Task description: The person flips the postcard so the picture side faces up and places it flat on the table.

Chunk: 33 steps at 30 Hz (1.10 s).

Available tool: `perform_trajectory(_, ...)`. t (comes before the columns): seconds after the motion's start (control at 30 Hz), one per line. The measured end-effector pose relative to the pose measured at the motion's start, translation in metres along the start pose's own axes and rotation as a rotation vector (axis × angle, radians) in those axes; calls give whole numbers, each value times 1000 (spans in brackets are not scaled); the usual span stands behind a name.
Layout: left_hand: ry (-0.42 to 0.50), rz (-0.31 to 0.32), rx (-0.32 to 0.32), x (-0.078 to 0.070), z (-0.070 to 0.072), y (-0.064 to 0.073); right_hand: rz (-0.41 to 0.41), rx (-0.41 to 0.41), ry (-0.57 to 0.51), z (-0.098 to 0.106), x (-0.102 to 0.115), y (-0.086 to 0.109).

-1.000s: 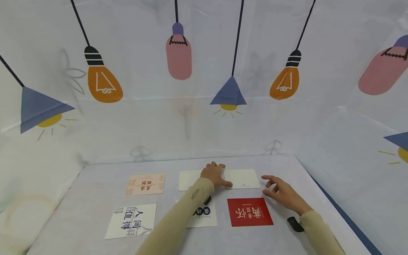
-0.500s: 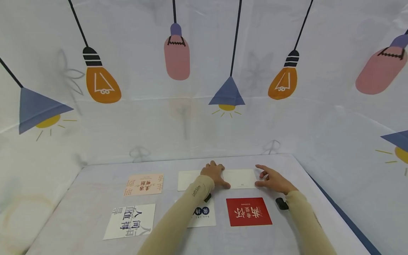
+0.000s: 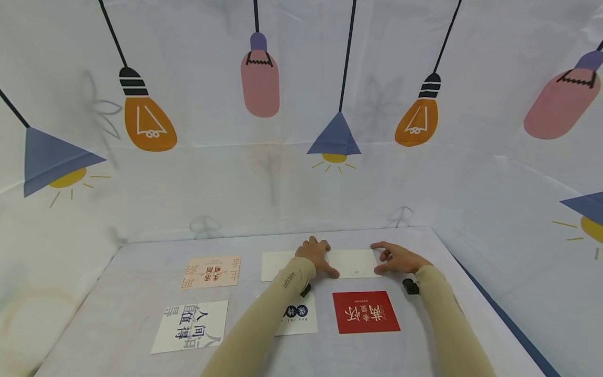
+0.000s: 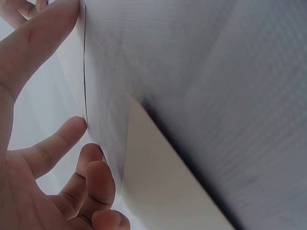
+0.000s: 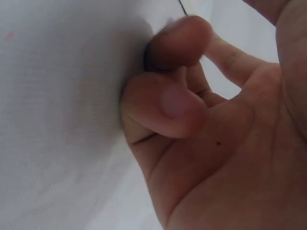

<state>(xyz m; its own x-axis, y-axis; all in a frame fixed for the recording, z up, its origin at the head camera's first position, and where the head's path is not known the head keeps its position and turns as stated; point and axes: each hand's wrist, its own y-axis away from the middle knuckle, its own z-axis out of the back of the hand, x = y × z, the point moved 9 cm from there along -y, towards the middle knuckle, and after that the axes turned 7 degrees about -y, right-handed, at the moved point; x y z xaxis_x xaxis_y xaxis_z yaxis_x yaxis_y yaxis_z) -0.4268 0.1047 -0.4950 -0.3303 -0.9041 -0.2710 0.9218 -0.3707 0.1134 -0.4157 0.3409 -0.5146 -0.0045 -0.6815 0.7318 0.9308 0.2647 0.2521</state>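
Note:
A blank cream card (image 3: pixel 355 264) lies flat in the back row between my two hands. My left hand (image 3: pixel 313 256) has its fingers spread at the card's left edge, thumb near the front corner. At the right edge, my right hand (image 3: pixel 400 259) has its thumb and index finger apart by the corners. Its other fingers are bent inward, as the right wrist view shows. Another blank card (image 3: pixel 272 264) sits partly hidden behind my left hand. In the left wrist view, thumb and index fingertip meet a thin card edge, with a pale card (image 4: pixel 153 182) below.
A red card (image 3: pixel 366 312) and a white card with dark round marks (image 3: pixel 299 322), partly under my left sleeve, lie in front. Further left are a peach card (image 3: pixel 212 272) and a white card with blue characters (image 3: pixel 190 325). A lamp-printed curtain (image 3: pixel 282 183) stands behind the table.
My right hand has moved left to the right edge of the blank card. The left hand stays at the left edge. The view has shifted slightly.

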Motion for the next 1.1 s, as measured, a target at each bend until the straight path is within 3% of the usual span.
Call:
perform_trajectory(0.3, 7, -3, -7, 0, 0, 2, -19, -10, -31, -2, -3, 0)
perform_trajectory(0.5, -8, -21, -32, -1, 2, 1, 0, -73, -62, -1, -3, 5)
perform_trajectory(0.7, 31, 2, -57, 5, 3, -1, 46, -142, -81, 0, -2, 12)
perform_trajectory(0.87, 192, 28, -57, 14, 2, -4, 112, -192, -58, 2, 2, 17)
perform_trajectory(1.1, 508, 9, 21, 12, -8, -6, 154, -270, -59, 3, 4, 24)
